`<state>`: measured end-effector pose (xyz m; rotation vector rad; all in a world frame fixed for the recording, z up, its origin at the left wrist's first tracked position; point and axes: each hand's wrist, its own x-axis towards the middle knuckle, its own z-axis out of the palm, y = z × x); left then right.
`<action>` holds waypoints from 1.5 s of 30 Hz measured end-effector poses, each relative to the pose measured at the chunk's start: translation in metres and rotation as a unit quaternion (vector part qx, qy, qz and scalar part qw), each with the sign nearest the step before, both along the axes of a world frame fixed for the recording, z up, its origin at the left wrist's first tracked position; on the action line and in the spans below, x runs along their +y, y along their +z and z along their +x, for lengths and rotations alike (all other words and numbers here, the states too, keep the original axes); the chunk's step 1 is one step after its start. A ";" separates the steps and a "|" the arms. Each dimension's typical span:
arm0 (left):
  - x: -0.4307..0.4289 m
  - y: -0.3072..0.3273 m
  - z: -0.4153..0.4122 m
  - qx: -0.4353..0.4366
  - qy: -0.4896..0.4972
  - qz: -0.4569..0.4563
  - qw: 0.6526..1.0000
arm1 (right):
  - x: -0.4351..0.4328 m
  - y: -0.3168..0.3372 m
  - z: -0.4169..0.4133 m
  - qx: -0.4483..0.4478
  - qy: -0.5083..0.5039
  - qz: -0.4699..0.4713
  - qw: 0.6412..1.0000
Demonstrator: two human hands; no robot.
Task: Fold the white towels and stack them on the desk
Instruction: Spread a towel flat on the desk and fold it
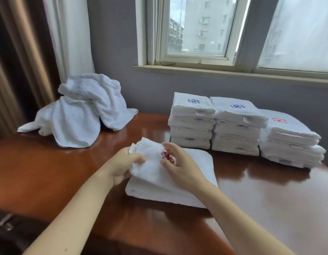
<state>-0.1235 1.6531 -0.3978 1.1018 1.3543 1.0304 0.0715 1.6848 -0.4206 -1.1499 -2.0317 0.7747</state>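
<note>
A partly folded white towel point(187, 184) with a red flower emblem lies on the brown desk point(49, 172) in front of me. My left hand point(122, 166) grips its raised left edge near a small label. My right hand point(179, 162) pinches the cloth at the emblem, fingers curled. Three stacks of folded white towels stand behind: the left stack point(191, 122) and the middle stack point(236, 126) carry blue emblems, and the right stack point(290, 140) has a red one. A heap of unfolded white towels point(82, 115) sits at the desk's back left.
A grey wall and a window point(196, 30) rise behind the desk. Curtains point(30, 52) hang at the left. A dark object point(10, 229) with a metal part lies at the lower left, beside the desk's near edge.
</note>
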 end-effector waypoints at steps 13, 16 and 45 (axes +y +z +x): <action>0.006 -0.009 -0.009 0.411 0.004 0.047 0.910 | 0.009 -0.026 -0.002 -0.337 0.044 0.069 0.938; 0.018 -0.007 0.011 0.478 0.016 0.171 0.861 | 0.009 -0.026 -0.002 -0.341 0.049 0.061 0.937; 0.017 -0.021 0.063 0.650 -0.053 -0.031 0.757 | -0.055 -0.020 0.102 -0.225 -0.057 0.182 0.956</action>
